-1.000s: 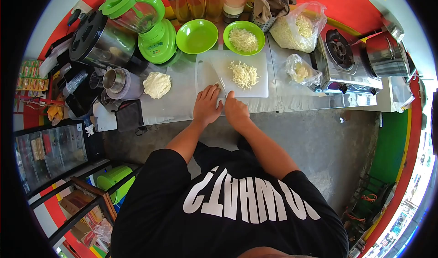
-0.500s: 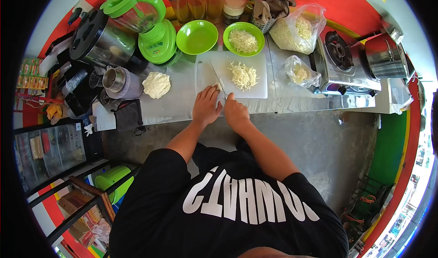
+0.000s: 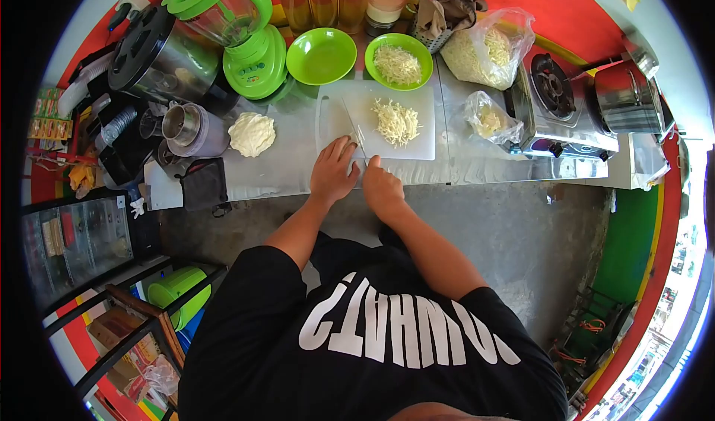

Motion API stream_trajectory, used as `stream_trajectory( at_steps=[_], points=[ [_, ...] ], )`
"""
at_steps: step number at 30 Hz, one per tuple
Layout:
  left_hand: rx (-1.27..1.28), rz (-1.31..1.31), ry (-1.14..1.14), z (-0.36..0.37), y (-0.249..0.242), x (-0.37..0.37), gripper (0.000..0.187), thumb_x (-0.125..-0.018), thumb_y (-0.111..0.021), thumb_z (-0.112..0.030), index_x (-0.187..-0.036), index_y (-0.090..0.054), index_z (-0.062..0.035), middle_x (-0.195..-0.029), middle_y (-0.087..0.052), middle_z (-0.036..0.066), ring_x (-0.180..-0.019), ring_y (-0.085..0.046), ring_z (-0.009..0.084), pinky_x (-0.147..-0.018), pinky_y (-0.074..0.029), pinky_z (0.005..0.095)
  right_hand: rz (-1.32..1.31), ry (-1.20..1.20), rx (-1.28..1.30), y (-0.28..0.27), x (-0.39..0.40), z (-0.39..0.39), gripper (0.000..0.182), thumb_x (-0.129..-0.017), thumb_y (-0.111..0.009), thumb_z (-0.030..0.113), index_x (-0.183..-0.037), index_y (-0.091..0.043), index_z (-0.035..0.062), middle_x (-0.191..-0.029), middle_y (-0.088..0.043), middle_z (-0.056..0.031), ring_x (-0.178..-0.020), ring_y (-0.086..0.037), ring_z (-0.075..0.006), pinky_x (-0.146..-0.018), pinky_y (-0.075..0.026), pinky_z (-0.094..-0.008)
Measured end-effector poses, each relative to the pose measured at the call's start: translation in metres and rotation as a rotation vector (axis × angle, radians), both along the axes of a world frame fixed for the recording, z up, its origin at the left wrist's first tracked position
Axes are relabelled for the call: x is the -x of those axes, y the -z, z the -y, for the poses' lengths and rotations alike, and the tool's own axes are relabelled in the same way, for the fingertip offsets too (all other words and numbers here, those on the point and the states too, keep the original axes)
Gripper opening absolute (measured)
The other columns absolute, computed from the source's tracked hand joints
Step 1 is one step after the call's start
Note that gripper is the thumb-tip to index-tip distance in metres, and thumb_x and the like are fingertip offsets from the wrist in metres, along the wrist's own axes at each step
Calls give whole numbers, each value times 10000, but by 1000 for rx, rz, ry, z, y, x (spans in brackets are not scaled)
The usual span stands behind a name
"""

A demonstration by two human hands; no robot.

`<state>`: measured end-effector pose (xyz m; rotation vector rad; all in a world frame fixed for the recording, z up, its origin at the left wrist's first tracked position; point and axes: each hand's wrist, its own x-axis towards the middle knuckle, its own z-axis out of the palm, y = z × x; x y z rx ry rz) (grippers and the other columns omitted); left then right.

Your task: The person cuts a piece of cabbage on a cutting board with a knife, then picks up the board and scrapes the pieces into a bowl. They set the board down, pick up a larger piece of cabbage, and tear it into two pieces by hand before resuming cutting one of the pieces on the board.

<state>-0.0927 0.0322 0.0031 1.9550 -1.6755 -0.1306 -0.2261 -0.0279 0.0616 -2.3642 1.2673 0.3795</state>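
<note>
A white cutting board (image 3: 417, 147) lies on the metal counter, holding a pile of pale shreds (image 3: 396, 122) that look like chopped cabbage. My right hand (image 3: 383, 188) is closed round the handle of a knife (image 3: 354, 126); its blade points away from me across the board. Left of the blade, my left hand (image 3: 333, 170) rests at the board's near edge with bent fingers. Its fingertips press on a small pale piece (image 3: 360, 133) against the knife, mostly hidden. A larger pale chunk (image 3: 252, 134) sits on the counter to the left.
Behind the board are an empty green bowl (image 3: 321, 56) and a green bowl of shreds (image 3: 403, 62). A plastic bag of shreds (image 3: 488, 52), a smaller bag (image 3: 493, 118) and a gas stove (image 3: 553, 97) stand right. A green blender (image 3: 255, 63) and a steel-topped jar (image 3: 195, 129) stand left.
My left hand has shifted slightly up and left on the board. The right hand holds the knife in nearly the same spot. The whole view has shifted a little.
</note>
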Motion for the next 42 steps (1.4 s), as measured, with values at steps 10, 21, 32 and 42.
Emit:
stream_trajectory(
  at_steps=[10,21,32,42],
  points=[
    [46,-19,-13,2,3,0,434,-842,-672,-179,-1252,-600,-59,-1367,-544,120,-1298,-523,305,-1063,-450,423,26,31,-30,-2,-11,12,341,-1005,-572,227,-1171,-424,-32,-906,-736,-228,-852,-754,-365,-726,-619,-427],
    [-2,-34,-31,3,-1,-1,435,-842,-666,-182,-1244,-583,-36,-1369,-544,122,-1298,-522,299,-1069,-447,418,32,46,-32,2,-14,13,333,-1017,-554,254,-1146,-415,-19,-902,-732,-241,-883,-747,-387,-740,-616,-439],
    [39,-40,-35,4,-2,-1,407,-818,-677,-154,-1192,-603,-11,-1325,-576,128,-1276,-546,302,-1052,-465,407,113,76,-123,-5,-19,15,299,-1006,-537,163,-1174,-401,-42,-954,-711,-295,-943,-716,-444,-825,-577,-511],
    [82,7,-22,4,-2,0,384,-811,-674,-147,-1165,-627,-6,-1266,-616,120,-1288,-548,285,-1042,-488,390,79,120,-72,8,-23,9,366,-1059,-482,352,-1138,-414,1,-912,-740,-209,-877,-745,-379,-763,-605,-454]
  ],
)
